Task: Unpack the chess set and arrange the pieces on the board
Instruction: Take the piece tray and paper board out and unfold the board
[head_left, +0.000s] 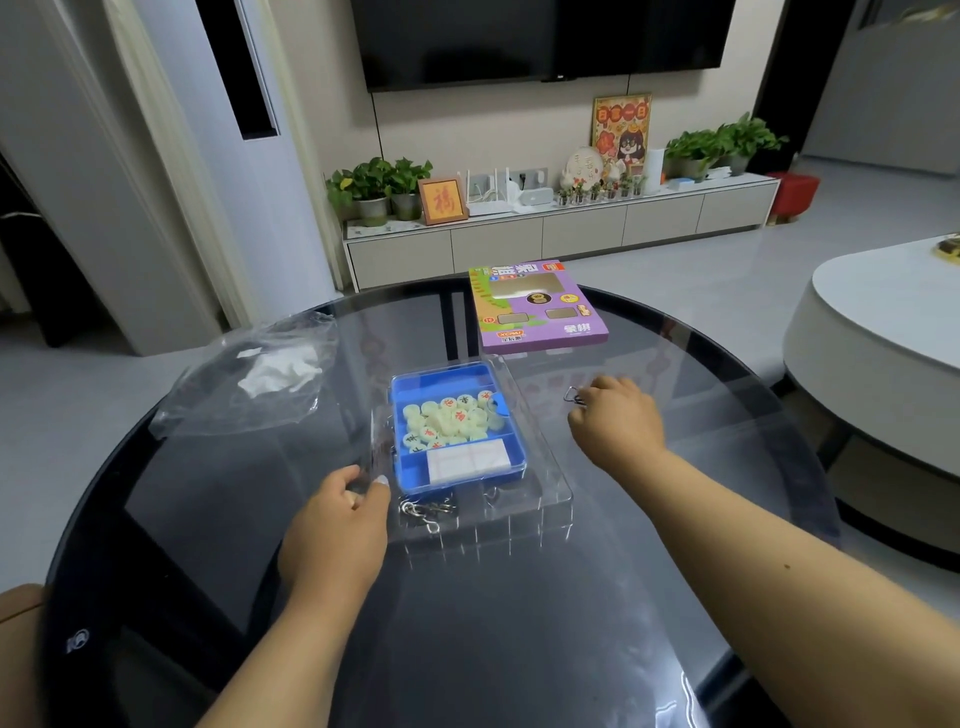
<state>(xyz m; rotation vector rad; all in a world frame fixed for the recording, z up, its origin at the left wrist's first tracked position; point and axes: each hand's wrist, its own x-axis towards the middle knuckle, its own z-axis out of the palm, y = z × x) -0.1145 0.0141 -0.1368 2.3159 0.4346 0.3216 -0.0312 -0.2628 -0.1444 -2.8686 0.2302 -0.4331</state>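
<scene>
Many pale round pieces (451, 420) with red and dark characters lie in a blue plastic case (460, 475), centre frame, on the round dark glass surface (519, 623). The left hand (340, 525) pinches the clear tray (540, 499); the right hand (618, 421), curled, holds a metal wire ring (573, 396).

Near edge: bare dark glass table (467, 649) between the two forearms, open for passing.
Centre: blue case (457, 428) sits in a clear plastic tray (540, 499), blocking the middle.
Left: crumpled clear bag (249, 379) covers the glass.
Far side: purple box (535, 306) lies beyond the case, a bare strip between them.
</scene>
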